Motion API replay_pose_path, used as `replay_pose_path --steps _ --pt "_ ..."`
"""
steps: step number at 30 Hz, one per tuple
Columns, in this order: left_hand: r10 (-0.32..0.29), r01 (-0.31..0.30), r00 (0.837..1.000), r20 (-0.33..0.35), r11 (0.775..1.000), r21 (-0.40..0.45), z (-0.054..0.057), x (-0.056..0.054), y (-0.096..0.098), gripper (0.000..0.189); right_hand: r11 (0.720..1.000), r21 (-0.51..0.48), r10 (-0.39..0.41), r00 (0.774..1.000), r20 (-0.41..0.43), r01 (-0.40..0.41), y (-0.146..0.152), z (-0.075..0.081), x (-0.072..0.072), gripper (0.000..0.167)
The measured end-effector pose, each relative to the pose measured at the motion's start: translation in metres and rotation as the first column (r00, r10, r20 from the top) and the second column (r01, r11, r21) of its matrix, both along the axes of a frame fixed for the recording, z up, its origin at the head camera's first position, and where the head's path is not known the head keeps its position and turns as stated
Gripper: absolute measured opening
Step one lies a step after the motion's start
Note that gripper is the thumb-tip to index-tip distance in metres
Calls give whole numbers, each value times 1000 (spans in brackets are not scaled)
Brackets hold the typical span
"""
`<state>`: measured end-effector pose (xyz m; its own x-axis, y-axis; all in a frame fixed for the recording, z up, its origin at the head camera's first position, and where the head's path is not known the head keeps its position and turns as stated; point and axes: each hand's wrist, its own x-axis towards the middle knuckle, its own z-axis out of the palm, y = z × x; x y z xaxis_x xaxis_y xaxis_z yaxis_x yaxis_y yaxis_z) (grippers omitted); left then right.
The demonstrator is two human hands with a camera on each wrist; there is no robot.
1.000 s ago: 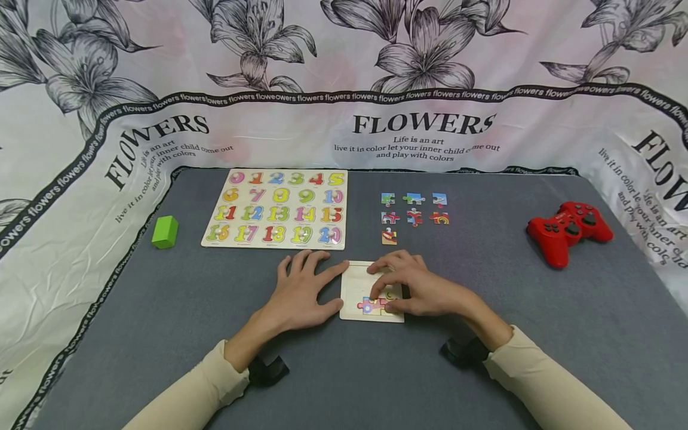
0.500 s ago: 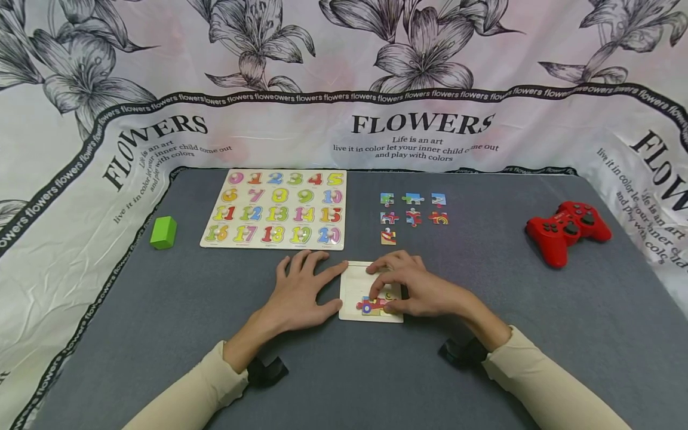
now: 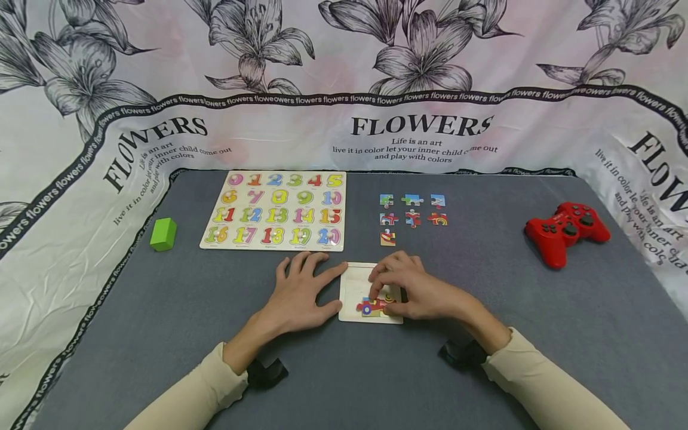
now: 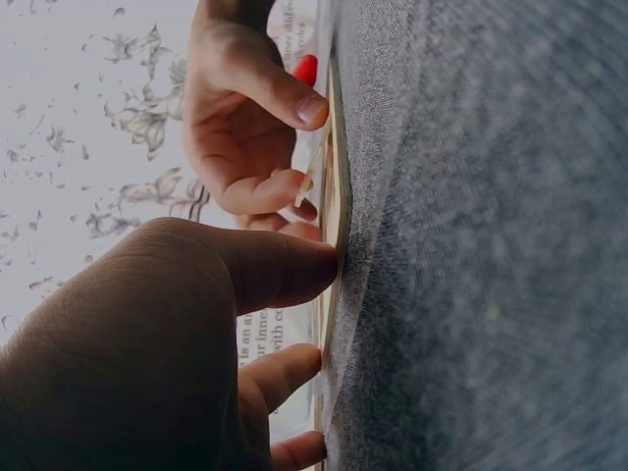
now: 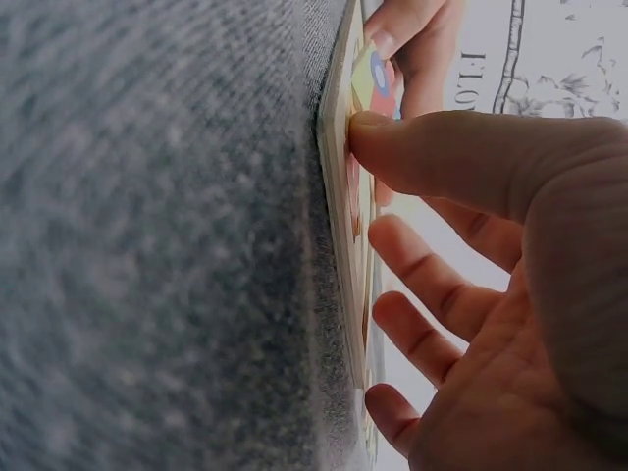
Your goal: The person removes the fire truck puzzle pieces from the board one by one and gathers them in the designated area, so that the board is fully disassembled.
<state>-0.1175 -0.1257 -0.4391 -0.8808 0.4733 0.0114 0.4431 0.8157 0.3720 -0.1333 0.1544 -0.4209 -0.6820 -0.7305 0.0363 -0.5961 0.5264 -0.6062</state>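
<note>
In the head view, a small wooden puzzle board (image 3: 352, 276) lies in front of the person. My left hand (image 3: 303, 295) is spread flat at its left side, thumb and index fingertips right at the edge. Over the board's right half, my right hand (image 3: 419, 291) pinches a jigsaw piece (image 3: 368, 307) with a blue wheel and red body between thumb and index finger. The right wrist view shows this piece (image 5: 378, 80) tilted up from the board, its other fingers loosely bent. Part of the board and whatever lies under the right hand are hidden.
Several loose jigsaw pieces (image 3: 412, 219) lie in rows behind the board. A number puzzle board (image 3: 348, 209) sits at the back left, with a green block (image 3: 163, 234) beyond it. A red game controller (image 3: 568, 233) rests at the right. A flowered cloth (image 3: 419, 155) hangs behind the table.
The jigsaw piece in my right hand has changed tilt: its pale glare has given way to clear colours. The right hand's rear fingers have drawn in slightly. My left hand stays put.
</note>
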Motion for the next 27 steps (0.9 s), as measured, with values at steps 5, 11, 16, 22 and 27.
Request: replay_pose_path --steps 5,11,16,22,27 --pt "-2 2 1000 -2 1000 2 -1 0 0 66 1000 -23 14 1000 2 -14 0 0 0 28" --pt "-5 5 1000 -2 1000 10 -1 0 -1 66 997 -78 10 1000 -5 -11 -3 -4 1 22" --pt "-7 7 1000 -7 1000 10 -1 0 -1 66 991 -131 0 1000 14 1 -5 -8 1 20" --pt "-6 6 1000 -12 1000 3 -1 0 -1 66 988 -156 -11 998 60 21 -6 -8 1 19" --pt "-6 7 1000 -16 1000 7 -1 0 0 65 980 -195 -21 994 106 42 -4 -11 -1 18"
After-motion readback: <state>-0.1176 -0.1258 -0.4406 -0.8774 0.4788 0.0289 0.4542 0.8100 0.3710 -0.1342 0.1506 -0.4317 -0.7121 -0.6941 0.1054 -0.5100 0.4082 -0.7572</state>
